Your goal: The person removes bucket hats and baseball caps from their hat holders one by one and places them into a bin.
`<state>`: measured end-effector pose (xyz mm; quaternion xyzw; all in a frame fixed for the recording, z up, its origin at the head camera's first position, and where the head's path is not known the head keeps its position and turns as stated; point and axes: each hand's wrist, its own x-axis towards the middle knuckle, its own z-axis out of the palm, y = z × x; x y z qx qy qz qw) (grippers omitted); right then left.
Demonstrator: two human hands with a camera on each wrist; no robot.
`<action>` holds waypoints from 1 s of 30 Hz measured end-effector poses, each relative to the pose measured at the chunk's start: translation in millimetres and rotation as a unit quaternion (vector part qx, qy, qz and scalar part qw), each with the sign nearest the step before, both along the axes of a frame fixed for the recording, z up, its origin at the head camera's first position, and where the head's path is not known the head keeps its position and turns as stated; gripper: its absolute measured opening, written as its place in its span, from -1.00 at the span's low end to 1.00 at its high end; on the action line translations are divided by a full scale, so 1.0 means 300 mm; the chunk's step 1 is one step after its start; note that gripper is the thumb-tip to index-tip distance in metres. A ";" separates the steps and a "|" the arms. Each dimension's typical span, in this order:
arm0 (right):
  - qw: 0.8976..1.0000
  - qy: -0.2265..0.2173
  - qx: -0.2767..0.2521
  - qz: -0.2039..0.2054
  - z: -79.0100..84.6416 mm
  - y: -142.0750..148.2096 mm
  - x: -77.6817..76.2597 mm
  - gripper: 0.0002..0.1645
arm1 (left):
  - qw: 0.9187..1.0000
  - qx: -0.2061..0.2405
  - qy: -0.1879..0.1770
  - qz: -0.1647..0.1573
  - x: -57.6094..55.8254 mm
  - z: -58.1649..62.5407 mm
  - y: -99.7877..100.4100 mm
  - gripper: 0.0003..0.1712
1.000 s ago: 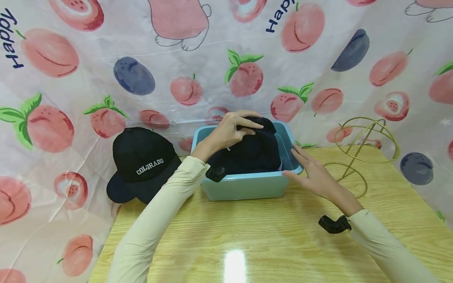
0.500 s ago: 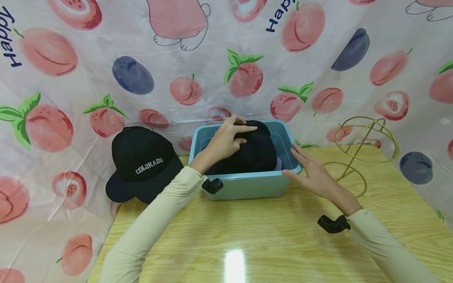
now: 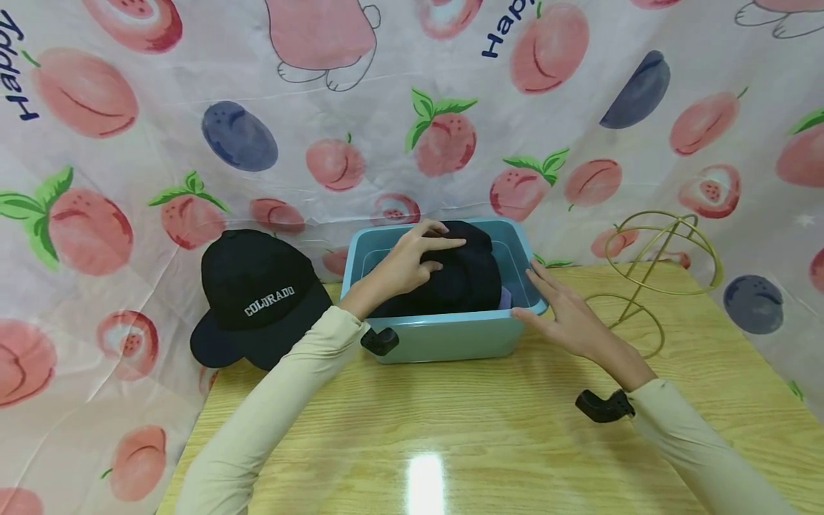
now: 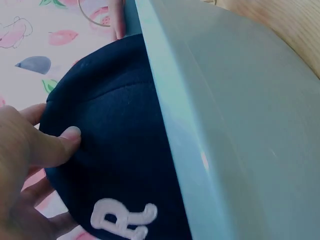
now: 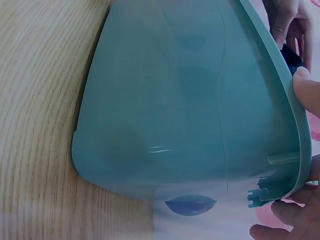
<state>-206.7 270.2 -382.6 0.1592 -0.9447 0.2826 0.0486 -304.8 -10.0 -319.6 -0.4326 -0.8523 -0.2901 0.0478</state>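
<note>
A light blue plastic bin stands on the wooden table. In it lies a dark cap, and something purple peeks out beside it. My left hand holds the cap by its edge; the left wrist view shows the thumb on the cloth near a pale letter R, other fingers partly behind the edge. My right hand rests at the bin's front right corner, thumb on the front rim, fairly straight fingers along the right side. The cap's underside is hidden.
Left of the bin, a black cap lettered COLORADO sits raised; its support is hidden. A gold wire stand stands at the right rear. Behind the table hangs a fruit-print cloth.
The cap in the bin has settled lower and slightly left, with my left hand moving down and left along with it. More of the purple thing shows. My right hand stays at the corner.
</note>
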 end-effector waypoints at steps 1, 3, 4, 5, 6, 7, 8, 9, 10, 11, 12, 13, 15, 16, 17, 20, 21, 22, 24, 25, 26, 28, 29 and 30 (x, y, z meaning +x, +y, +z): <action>1.000 0.000 -0.001 0.001 0.000 -0.001 0.002 -0.02 | 1.000 0.004 0.005 -0.001 0.001 0.001 -0.008 -0.46; 1.000 0.003 -0.002 0.004 0.000 -0.002 0.004 -0.03 | 1.000 0.013 0.010 0.000 0.006 0.004 -0.027 -0.48; 1.000 0.004 -0.001 0.005 -0.001 -0.003 0.005 -0.03 | 1.000 0.016 0.011 0.003 0.010 0.005 -0.037 -0.48; 1.000 0.005 0.000 0.006 -0.002 -0.004 0.006 -0.03 | 1.000 0.019 0.010 0.006 0.015 0.008 -0.047 -0.48; 1.000 0.005 0.001 0.007 -0.003 -0.004 0.007 -0.03 | 1.000 0.021 0.010 0.009 0.019 0.010 -0.058 -0.48; 1.000 0.007 0.003 0.008 -0.004 -0.004 0.008 -0.04 | 1.000 0.022 0.008 0.012 0.024 0.014 -0.068 -0.47; 1.000 0.007 0.005 0.008 -0.004 -0.004 0.009 -0.04 | 1.000 0.023 0.005 0.013 0.029 0.018 -0.078 -0.47; 1.000 0.007 0.007 0.007 -0.006 -0.004 0.010 -0.03 | 1.000 0.023 0.004 0.016 0.034 0.022 -0.087 -0.46; 1.000 0.007 0.009 0.006 -0.006 -0.003 0.011 -0.03 | 1.000 0.022 0.004 0.018 0.038 0.026 -0.096 -0.46; 1.000 0.006 0.011 0.006 -0.006 -0.003 0.012 -0.03 | 1.000 0.020 0.004 0.020 0.041 0.030 -0.105 -0.46; 1.000 0.006 0.012 0.004 -0.007 -0.003 0.012 -0.03 | 1.000 0.019 0.006 0.024 0.043 0.033 -0.113 -0.46; 1.000 0.006 0.014 0.003 -0.008 -0.003 0.013 -0.02 | 0.999 0.018 0.007 0.027 0.044 0.035 -0.121 -0.45; 1.000 0.006 0.015 0.002 -0.009 -0.004 0.014 -0.02 | 0.999 0.016 0.010 0.034 0.047 0.040 -0.138 -0.44; 1.000 0.006 0.015 0.002 -0.010 -0.005 0.015 -0.02 | 0.999 0.017 0.010 0.037 0.047 0.041 -0.146 -0.44; 1.000 0.005 0.015 0.002 -0.010 -0.005 0.015 -0.02 | 0.999 0.018 0.009 0.038 0.048 0.041 -0.154 -0.44; 1.000 0.003 0.013 0.002 -0.010 -0.007 0.018 -0.02 | 0.999 0.022 0.012 0.038 0.054 0.046 -0.176 -0.44; 1.000 0.002 0.013 0.002 -0.010 -0.007 0.019 -0.02 | 0.999 0.022 0.013 0.037 0.056 0.047 -0.182 -0.44; 1.000 0.001 0.012 0.001 -0.010 -0.007 0.019 -0.02 | 0.999 0.021 0.013 0.038 0.059 0.049 -0.188 -0.44; 1.000 -0.001 0.011 0.000 -0.009 -0.007 0.019 -0.02 | 0.999 0.018 0.016 0.042 0.065 0.055 -0.200 -0.44; 1.000 -0.001 0.011 -0.001 -0.009 -0.008 0.019 -0.02 | 0.999 0.016 0.018 0.045 0.068 0.058 -0.206 -0.44; 1.000 -0.002 0.012 -0.001 -0.009 -0.008 0.019 -0.02 | 0.999 0.014 0.020 0.046 0.070 0.061 -0.212 -0.44; 1.000 -0.001 0.012 -0.003 -0.008 -0.009 0.019 -0.02 | 0.998 0.012 0.024 0.051 0.076 0.068 -0.224 -0.44; 1.000 -0.001 0.013 -0.003 -0.008 -0.010 0.019 -0.02 | 0.998 0.013 0.027 0.052 0.078 0.072 -0.230 -0.44; 1.000 0.000 0.014 -0.003 -0.008 -0.010 0.019 -0.02 | 0.998 0.014 0.030 0.052 0.079 0.075 -0.237 -0.45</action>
